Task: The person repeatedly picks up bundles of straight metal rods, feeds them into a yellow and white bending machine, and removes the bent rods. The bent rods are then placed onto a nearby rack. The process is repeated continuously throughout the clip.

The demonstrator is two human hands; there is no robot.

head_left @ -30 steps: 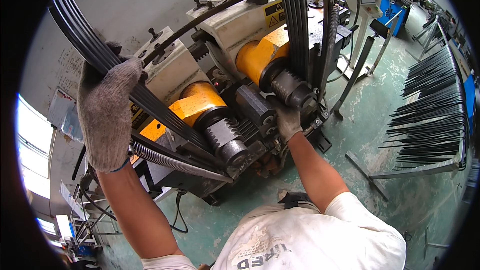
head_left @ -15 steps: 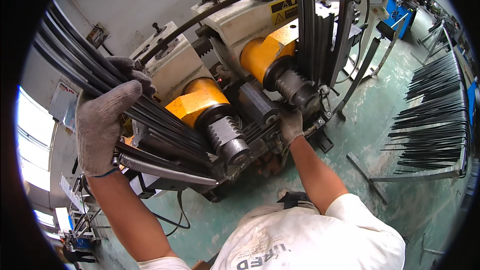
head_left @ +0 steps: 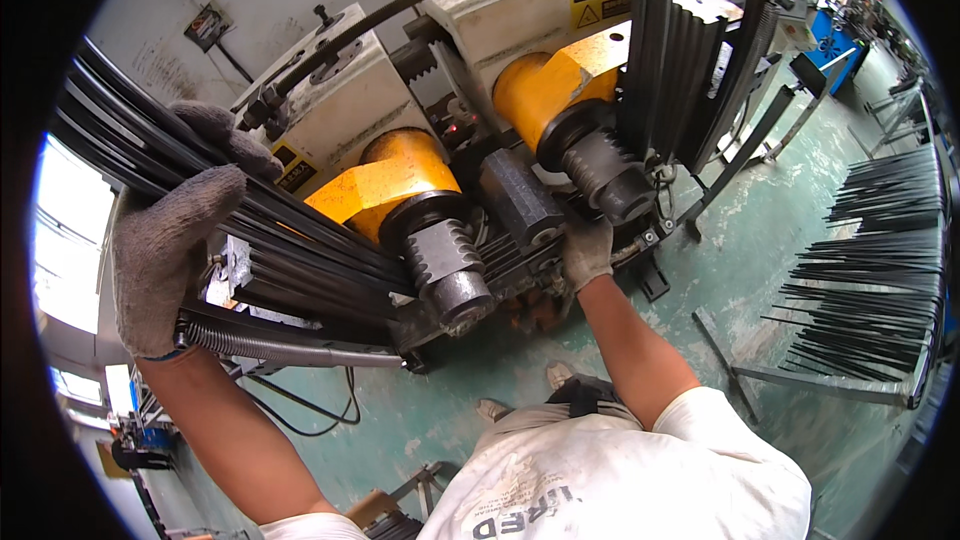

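Left hand [head_left: 170, 245] curled round black rods [head_left: 325, 237], tilted flatter than before, arm outstretched, right hand [head_left: 588, 252] beside dark block [head_left: 521, 202], grip unclear.

Left grip [head_left: 172, 230] curled, right grip [head_left: 587, 254] part-hidden

Matt, rough knit cloth on the left hand [head_left: 172, 248], and between its fingers the black bars [head_left: 305, 232] gleam, smooth and glossy! Right of those fingers, shiny yellow paint coats the metal housing [head_left: 395, 183]; farther right, a toothed steel cylinder [head_left: 443, 255] looks worn. Over to the right hand [head_left: 588, 252], smudged cloth, and just left of its fingers a dark, dull metal block [head_left: 519, 198].
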